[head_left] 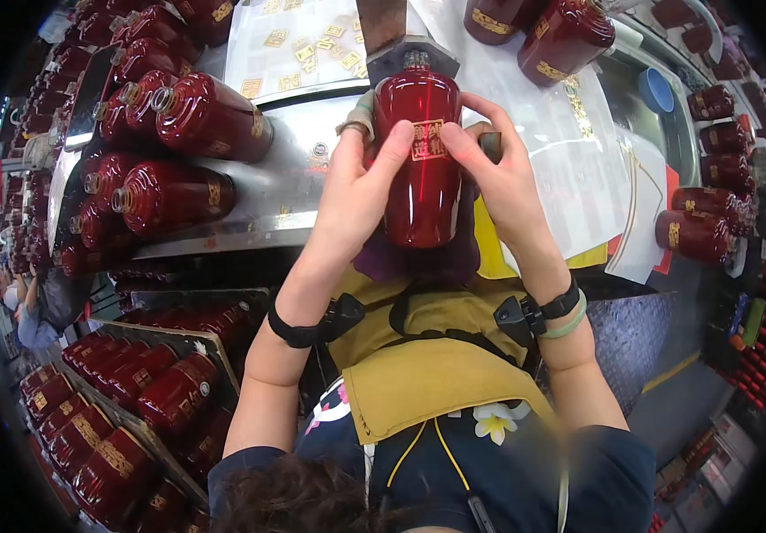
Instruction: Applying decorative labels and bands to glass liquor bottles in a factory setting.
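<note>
A glossy dark red glass bottle [423, 209] lies in front of me with its clear threaded neck pointing away. My left hand [354, 186] grips its left side, with a pale cover on one finger. My right hand [505, 173] holds the other side. Both thumbs press on a square gold sticker [428, 140] on the bottle's front. Beneath the bottle's base is a purple cloth [414, 265]. Just beyond the neck stands a dark metal piece [384, 64]. Loose gold stickers [328, 43] are scattered on a white sheet behind the bottle.
Several red bottles [210, 115] stand on the left of the metal table [289, 182]. White sheets [569, 155] cover the right side, near more bottles [569, 44] and a blue cup [656, 90]. A crate of bottles [178, 391] is at lower left. Another person [36, 315] is at far left.
</note>
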Motion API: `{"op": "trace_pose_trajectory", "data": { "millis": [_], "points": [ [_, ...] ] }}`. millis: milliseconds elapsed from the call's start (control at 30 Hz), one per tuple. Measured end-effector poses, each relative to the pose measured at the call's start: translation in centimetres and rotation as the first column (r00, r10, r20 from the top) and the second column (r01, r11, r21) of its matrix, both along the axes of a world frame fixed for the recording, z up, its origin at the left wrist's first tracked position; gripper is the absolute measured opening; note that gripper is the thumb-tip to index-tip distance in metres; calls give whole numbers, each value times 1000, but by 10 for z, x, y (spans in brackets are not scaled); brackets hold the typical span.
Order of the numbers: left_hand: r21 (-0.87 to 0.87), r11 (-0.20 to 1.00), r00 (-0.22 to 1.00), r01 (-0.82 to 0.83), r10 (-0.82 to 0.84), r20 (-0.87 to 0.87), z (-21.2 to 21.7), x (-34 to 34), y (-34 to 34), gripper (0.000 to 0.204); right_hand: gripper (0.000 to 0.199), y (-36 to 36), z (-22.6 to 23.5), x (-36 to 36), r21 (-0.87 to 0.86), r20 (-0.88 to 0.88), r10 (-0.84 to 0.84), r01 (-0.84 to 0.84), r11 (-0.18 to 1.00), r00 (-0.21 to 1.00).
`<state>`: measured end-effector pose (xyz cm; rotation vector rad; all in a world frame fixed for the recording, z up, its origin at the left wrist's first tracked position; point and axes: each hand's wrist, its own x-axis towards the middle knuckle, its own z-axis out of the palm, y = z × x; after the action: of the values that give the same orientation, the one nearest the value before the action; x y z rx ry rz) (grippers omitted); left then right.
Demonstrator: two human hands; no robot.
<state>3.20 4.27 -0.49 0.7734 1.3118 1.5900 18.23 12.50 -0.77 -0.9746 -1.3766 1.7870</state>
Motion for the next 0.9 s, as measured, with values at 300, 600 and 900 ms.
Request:
{"op": "trace_pose_trajectory", "data": {
  "millis": [300, 600, 900],
  "points": [
    [-100, 993, 998, 55, -52, 33, 0, -15, 1, 57, 68, -7, -4, 0, 56, 7, -8, 8, 998, 1000],
    [-195, 980, 997, 32, -19, 71, 2, -18, -1, 58, 66, -1, 0, 6, -153, -72, 7, -18, 988, 997],
    [-155, 988, 1000, -9, 6, -19, -5, -13, 2, 62, 66, -6, 0, 0, 31, 42, -3, 2, 1000, 999]
  ]
}}
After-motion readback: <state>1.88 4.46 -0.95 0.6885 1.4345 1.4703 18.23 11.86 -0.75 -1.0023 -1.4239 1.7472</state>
